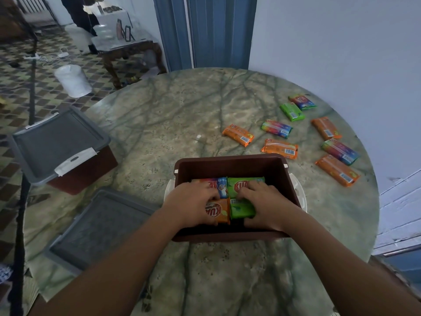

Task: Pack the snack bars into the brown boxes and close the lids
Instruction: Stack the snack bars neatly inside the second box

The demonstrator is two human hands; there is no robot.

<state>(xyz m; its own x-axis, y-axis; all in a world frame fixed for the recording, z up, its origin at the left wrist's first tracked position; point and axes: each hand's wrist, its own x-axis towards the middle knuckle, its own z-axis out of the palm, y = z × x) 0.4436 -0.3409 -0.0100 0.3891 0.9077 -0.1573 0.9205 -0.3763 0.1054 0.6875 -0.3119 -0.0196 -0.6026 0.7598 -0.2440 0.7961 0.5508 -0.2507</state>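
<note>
Gleaming glossy wrappers (pixel 241 209), rectangular box (pixel 230 166)

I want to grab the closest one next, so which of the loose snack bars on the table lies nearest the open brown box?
The orange bar just beyond the open brown box's far right corner; every other loose bar lies farther off.

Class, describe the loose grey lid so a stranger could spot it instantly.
Start at the round marble table and find the open brown box both hands reach into. The loose lid lies flat left of it, near the table's edge. The other grey lid, farther back, sits on a box.
</note>
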